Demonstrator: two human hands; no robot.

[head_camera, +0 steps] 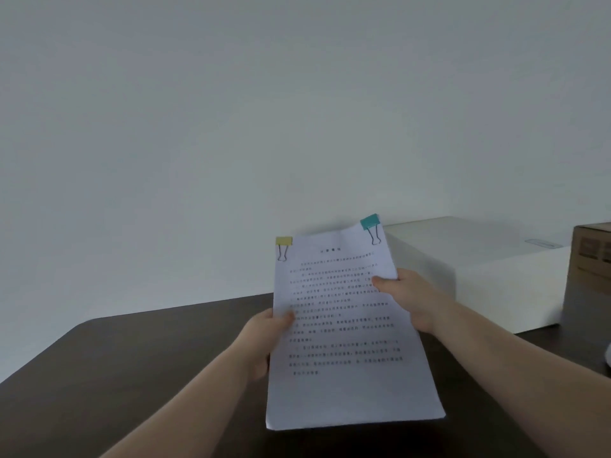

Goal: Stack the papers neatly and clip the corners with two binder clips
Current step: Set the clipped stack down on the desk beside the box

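A stack of white printed papers (pixel 347 375) is held up off the dark table, tilted toward me. A yellow binder clip (pixel 284 241) grips its top left corner and a teal binder clip (pixel 370 222) grips its top right corner. My left hand (pixel 264 342) pinches the stack's left edge with the thumb on the front. My right hand (pixel 406 292) holds the right edge higher up, thumb across the text.
The dark brown table (pixel 132 365) spreads below, its far edge against a plain pale wall. A large white box (pixel 489 269) stands at the back right, with a brown cardboard box (pixel 591 276) beside it at the frame's right edge.
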